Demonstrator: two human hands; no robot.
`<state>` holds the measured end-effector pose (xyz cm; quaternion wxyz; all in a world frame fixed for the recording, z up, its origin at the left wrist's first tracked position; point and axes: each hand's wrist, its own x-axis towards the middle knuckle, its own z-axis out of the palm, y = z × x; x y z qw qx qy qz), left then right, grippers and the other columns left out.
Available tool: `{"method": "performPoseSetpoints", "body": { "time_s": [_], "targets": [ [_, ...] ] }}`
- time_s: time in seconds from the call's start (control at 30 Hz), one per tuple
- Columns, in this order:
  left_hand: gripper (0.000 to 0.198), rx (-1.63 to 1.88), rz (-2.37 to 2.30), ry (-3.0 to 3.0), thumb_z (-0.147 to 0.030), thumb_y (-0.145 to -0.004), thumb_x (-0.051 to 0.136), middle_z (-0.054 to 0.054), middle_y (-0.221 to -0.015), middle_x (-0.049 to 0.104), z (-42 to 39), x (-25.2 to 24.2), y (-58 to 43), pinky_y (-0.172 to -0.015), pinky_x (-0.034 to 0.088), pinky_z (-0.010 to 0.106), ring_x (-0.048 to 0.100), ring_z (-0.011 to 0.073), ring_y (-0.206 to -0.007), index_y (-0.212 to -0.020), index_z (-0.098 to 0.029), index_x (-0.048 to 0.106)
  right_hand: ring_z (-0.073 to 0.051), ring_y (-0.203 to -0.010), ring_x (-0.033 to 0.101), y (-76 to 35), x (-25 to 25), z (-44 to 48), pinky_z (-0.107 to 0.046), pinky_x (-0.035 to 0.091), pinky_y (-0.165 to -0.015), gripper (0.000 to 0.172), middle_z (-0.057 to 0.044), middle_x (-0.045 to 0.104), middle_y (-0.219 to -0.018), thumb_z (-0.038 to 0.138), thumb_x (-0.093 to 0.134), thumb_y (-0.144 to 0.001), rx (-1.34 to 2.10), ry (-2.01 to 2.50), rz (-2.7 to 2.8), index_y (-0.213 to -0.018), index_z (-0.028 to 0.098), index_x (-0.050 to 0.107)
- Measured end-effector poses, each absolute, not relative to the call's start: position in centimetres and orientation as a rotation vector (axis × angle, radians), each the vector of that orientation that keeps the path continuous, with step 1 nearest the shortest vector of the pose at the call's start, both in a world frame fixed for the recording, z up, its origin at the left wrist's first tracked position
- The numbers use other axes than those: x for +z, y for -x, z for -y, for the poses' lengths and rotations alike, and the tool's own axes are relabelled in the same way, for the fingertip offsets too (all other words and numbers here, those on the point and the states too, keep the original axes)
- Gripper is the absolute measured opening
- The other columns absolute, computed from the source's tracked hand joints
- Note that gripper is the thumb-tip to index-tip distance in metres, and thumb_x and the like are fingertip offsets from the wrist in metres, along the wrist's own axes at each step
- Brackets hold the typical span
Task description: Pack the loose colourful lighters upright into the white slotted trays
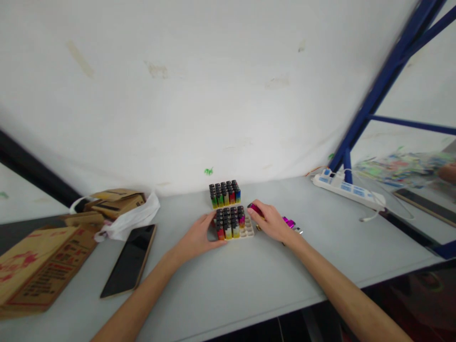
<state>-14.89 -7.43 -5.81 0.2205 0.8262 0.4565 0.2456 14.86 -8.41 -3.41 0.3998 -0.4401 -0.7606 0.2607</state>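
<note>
A pale tray (pixel 248 232) in front of me holds several upright lighters (pixel 228 223) with black tops and red, yellow and white bodies. Slots at its right end stand bare. My left hand (pixel 202 236) grips the tray's left side, thumb along the front edge and fingers at the back. Between the fingertips of my right hand (pixel 270 219), just right of the tray, is a magenta lighter (pixel 254 208) with a dark top. Under and beyond that hand lie more loose magenta lighters (pixel 289 222), partly hidden. Behind the tray stands a second block of lighters (pixel 225 194).
To the left lie a smartphone (pixel 130 261), a white plastic bag (pixel 137 218) and cardboard boxes (pixel 46 261). A white power strip (pixel 349 189) with cables sits at the right by a blue metal frame (pixel 377 90). The wall (pixel 228 95) closes off the table's back.
</note>
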Motion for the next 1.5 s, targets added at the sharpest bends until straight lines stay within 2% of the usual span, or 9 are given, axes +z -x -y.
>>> {"method": "performPoseSetpoints", "body": {
  "time_s": [0.17, 0.4, 0.6, 0.8, 0.97, 1.13, 1.37, 1.5],
  "targets": [
    [0.089, 0.655, -1.276, -2.289, -0.051, -0.077, 0.091, 0.018, -0.144, 0.069, 7.4, -5.9, 14.9, -0.115, 0.054, 0.054, 0.068, 0.0387, -0.129, -0.152, -0.018, 0.054, -0.024, -0.09, 0.059, -15.8, -3.3, 8.3, -0.036, 0.045, -0.085, 0.037, -0.008, 0.064, -0.096, 0.049, 0.052, -0.111, 0.446, 0.996, 2.129, -0.088, 0.023, 0.062],
    [0.088, 0.684, -1.239, -2.302, -0.051, -0.078, 0.09, 0.015, -0.142, 0.071, 7.3, -6.2, 15.0, -0.111, 0.057, 0.051, 0.07, 0.0362, -0.125, -0.152, -0.02, 0.054, -0.016, -0.063, 0.055, -16.2, -3.4, 8.6, -0.029, 0.04, -0.066, 0.048, 0.0, 0.064, -0.069, 0.055, 0.051, -0.112, 0.522, 1.137, 2.153, -0.082, 0.021, 0.066],
    [0.087, 0.707, -1.228, -2.296, -0.052, -0.078, 0.09, 0.014, -0.14, 0.072, 7.4, -6.0, 14.9, -0.11, 0.057, 0.05, 0.07, 0.0363, -0.124, -0.151, -0.021, 0.056, -0.018, -0.067, 0.065, -15.8, -3.8, 8.7, -0.028, 0.047, -0.069, 0.048, -0.004, 0.075, -0.075, 0.057, 0.054, -0.111, 0.566, 1.117, 2.194, -0.087, 0.02, 0.073],
    [0.086, 0.688, -1.22, -2.293, -0.05, -0.079, 0.09, 0.014, -0.141, 0.071, 7.5, -5.9, 14.9, -0.114, 0.055, 0.051, 0.069, 0.037, -0.128, -0.152, -0.02, 0.055, -0.02, -0.072, 0.067, -15.2, -4.0, 8.5, -0.029, 0.044, -0.069, 0.039, -0.006, 0.075, -0.083, 0.052, 0.055, -0.113, 0.457, 1.14, 2.414, -0.1, 0.02, 0.073],
    [0.087, 0.698, -1.235, -2.297, -0.051, -0.078, 0.091, 0.014, -0.143, 0.07, 7.4, -6.1, 14.9, -0.115, 0.055, 0.052, 0.068, 0.0372, -0.129, -0.152, -0.021, 0.056, -0.023, -0.076, 0.067, -14.6, -3.6, 8.6, -0.03, 0.043, -0.07, 0.037, -0.009, 0.075, -0.089, 0.049, 0.057, -0.112, 0.341, 1.183, 2.495, -0.101, 0.018, 0.073],
    [0.087, 0.691, -1.244, -2.288, -0.05, -0.078, 0.091, 0.015, -0.142, 0.071, 7.5, -6.1, 14.9, -0.115, 0.055, 0.051, 0.069, 0.0368, -0.128, -0.152, -0.02, 0.055, -0.022, -0.075, 0.067, -16.1, -3.3, 8.3, -0.03, 0.047, -0.071, 0.039, -0.007, 0.076, -0.087, 0.051, 0.059, -0.111, 0.538, 1.106, 2.437, -0.098, 0.019, 0.075],
    [0.089, 0.659, -1.287, -2.29, -0.051, -0.078, 0.091, 0.015, -0.14, 0.071, 7.4, -6.2, 15.1, -0.114, 0.055, 0.051, 0.069, 0.0361, -0.125, -0.153, -0.019, 0.055, -0.025, -0.089, 0.072, -21.9, -2.4, 7.0, -0.036, 0.053, -0.089, 0.026, -0.011, 0.079, -0.099, 0.04, 0.066, -0.106, 0.481, 1.269, 2.325, -0.101, 0.018, 0.08],
    [0.089, 0.642, -1.297, -2.285, -0.054, -0.078, 0.091, 0.016, -0.136, 0.071, 7.4, -6.1, 15.1, -0.113, 0.056, 0.052, 0.07, 0.036, -0.124, -0.152, -0.018, 0.056, -0.027, -0.099, 0.072, -23.2, -2.3, 6.9, -0.039, 0.054, -0.098, 0.025, -0.011, 0.079, -0.107, 0.04, 0.068, -0.103, 0.469, 1.293, 2.286, -0.104, 0.02, 0.082]
  ]
}}
